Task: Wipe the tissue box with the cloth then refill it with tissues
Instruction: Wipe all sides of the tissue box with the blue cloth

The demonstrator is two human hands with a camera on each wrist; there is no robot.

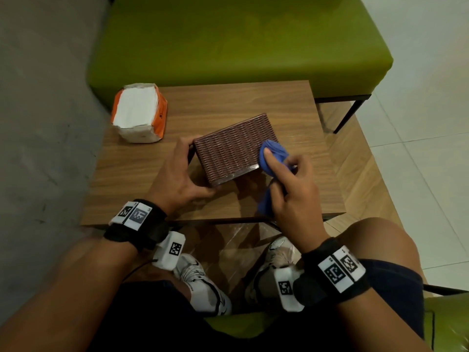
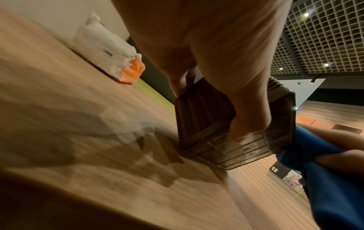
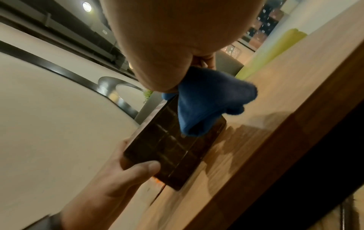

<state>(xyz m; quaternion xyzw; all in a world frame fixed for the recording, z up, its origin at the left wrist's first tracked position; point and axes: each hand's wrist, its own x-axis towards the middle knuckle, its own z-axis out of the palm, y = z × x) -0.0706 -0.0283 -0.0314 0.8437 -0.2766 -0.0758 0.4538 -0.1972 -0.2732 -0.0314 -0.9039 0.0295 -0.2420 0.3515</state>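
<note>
Meanwhile, tissue box (image 1: 232,148) between gripping left hand (image 1: 177,177) and cloth-clutching right hand (image 1: 291,189).

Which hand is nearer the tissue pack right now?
Left. The left hand grips the tissue box just beside the tissue pack; the right hand wipes the box's far side.

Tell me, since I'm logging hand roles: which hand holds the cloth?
The right hand pinches the blue cloth against the box; the left hand only grips the box.
</note>
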